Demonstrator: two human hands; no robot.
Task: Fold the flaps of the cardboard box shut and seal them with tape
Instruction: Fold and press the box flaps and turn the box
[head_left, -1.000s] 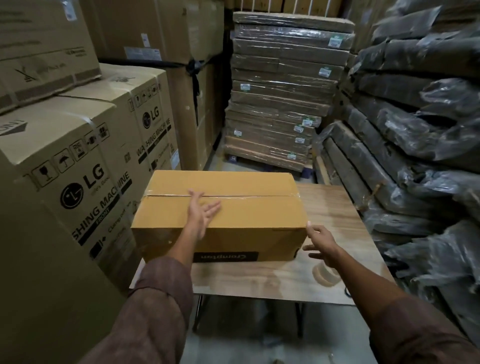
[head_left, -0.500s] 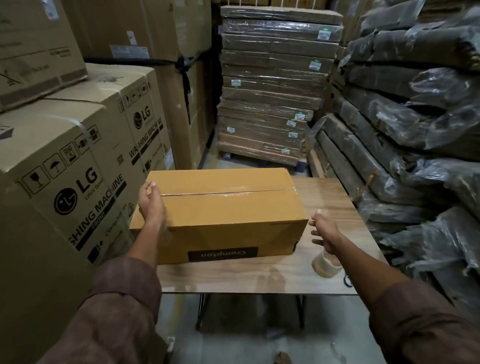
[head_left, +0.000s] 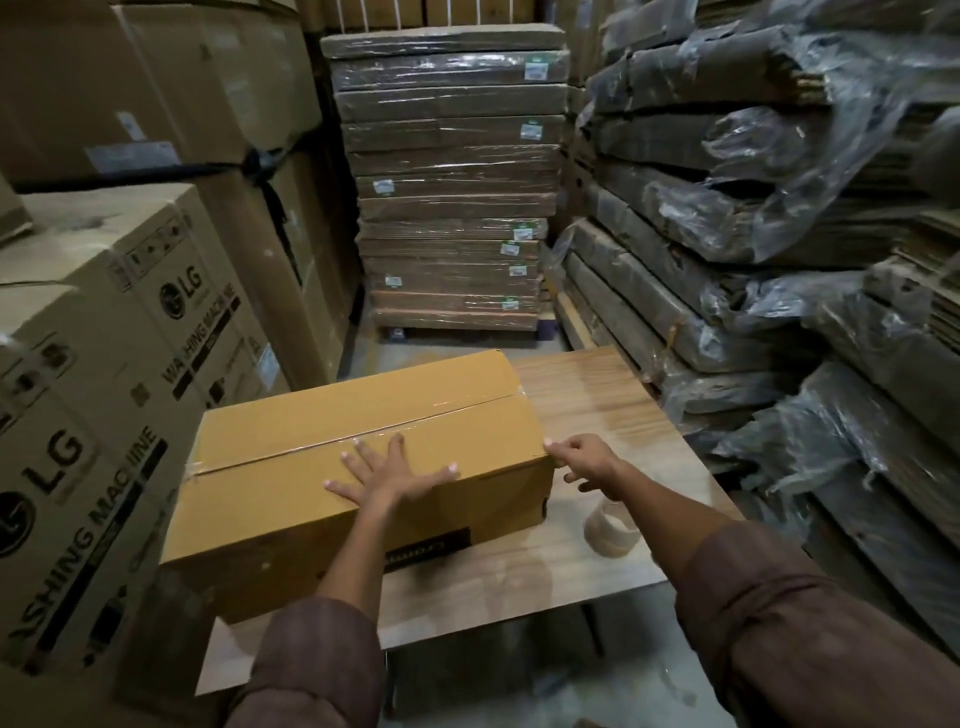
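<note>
The box (head_left: 358, 467) lies on the left part of the tabletop (head_left: 597, 410), turned askew, its near left corner hanging past the tabletop's near edge. Its flaps are folded shut, and a strip of clear tape (head_left: 332, 441) runs along the seam of its top, from the left end to the far right corner. A dark label on its near side is partly hidden by the left forearm.

The left hand (head_left: 389, 475) lies flat on the box's top near the near edge, fingers spread wide and straight, holding nothing. The right hand (head_left: 584, 460) is at the box's near right top corner, its fingers loosely bent with the tips touching the edge; whether it pinches anything there I cannot tell.

A tape roll (head_left: 610, 530) stands on the tabletop near its right edge, just under the right forearm, apart from the box.

Big cartons (head_left: 104, 374) printed LG stand at the left, touching or just beside the box. Wrapped flat stacks (head_left: 452, 182) rise beyond the far edge, and plastic-covered bundles (head_left: 753, 208) pile up at the right.
</note>
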